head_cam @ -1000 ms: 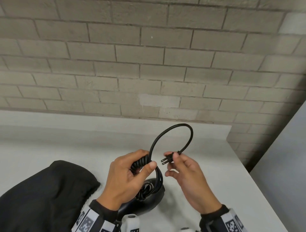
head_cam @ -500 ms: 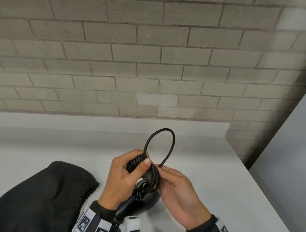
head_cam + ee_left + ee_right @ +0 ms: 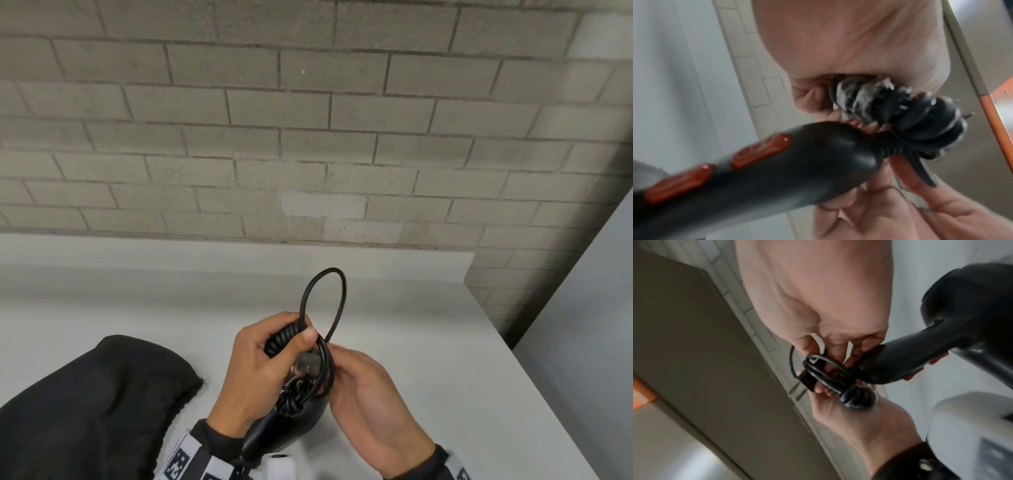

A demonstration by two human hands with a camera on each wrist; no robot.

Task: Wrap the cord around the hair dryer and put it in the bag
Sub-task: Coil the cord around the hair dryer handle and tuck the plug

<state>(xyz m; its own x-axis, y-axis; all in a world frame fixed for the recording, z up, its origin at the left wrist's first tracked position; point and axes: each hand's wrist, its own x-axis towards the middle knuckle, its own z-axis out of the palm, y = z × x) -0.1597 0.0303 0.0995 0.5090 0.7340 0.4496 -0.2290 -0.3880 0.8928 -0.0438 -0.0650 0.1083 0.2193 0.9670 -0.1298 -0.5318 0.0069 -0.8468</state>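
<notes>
My left hand (image 3: 263,370) grips the coiled part of the black cord (image 3: 284,337), thumb on top beside the plug (image 3: 306,363). A free loop of cord (image 3: 322,294) stands up above the hands. The black hair dryer (image 3: 291,421) hangs below the hands over the table, its handle with red buttons (image 3: 760,151) pointing up into the coil (image 3: 900,116). My right hand (image 3: 370,394) is cupped against the cord bundle (image 3: 838,378) from the right, its fingers (image 3: 838,353) curled on the wound loops next to the plug (image 3: 807,382). The black bag (image 3: 85,404) lies at the left.
The white table (image 3: 445,359) ends against a grey brick wall (image 3: 308,137) at the back. Its right edge drops off beside a pale panel (image 3: 589,325). A white wrist device (image 3: 279,467) sits at the bottom edge.
My right hand brought the plug from the open air into the cord bundle at my left thumb. The free loop narrowed and stood upright. Both hands closed together.
</notes>
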